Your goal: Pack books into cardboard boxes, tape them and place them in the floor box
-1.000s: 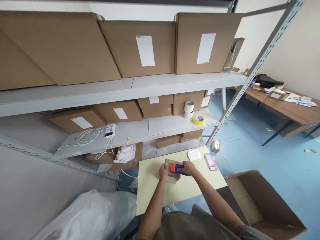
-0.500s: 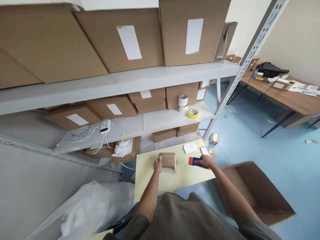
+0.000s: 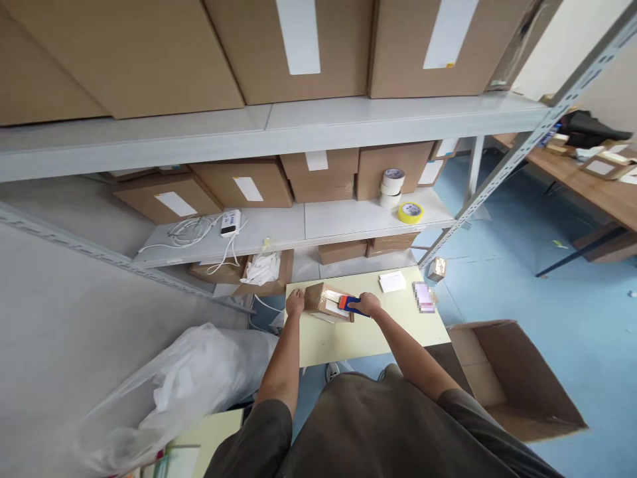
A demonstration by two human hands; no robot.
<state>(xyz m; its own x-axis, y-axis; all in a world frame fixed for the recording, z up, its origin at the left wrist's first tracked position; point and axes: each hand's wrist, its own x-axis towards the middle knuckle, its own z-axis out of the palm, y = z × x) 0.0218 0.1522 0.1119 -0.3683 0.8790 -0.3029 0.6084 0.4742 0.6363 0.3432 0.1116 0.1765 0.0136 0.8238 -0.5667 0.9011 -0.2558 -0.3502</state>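
Observation:
On the pale yellow table (image 3: 328,342), a small cardboard box (image 3: 313,298) lies tilted, a white label (image 3: 332,307) on the face turned to the right. My left hand (image 3: 295,303) grips the box at its left end; its fingertips are partly hidden. My right hand (image 3: 369,304) is closed round the blue handle of a scraper (image 3: 351,303). The scraper's orange head is against the labelled face. Behind and to the right are white paper (image 3: 393,281) and a blurred phone-like object (image 3: 424,297).
A shelf rack (image 3: 318,133) with cartons stands ahead, holding tape rolls (image 3: 411,212) and a power strip (image 3: 230,223). An open carton (image 3: 527,378) is on the floor at right. Plastic wrap (image 3: 199,378) is bundled at left. A wooden desk (image 3: 582,179) stands far right.
My right hand has brought the scraper leftward onto the box. The box is turned, its labelled face now showing. The whole view has shifted.

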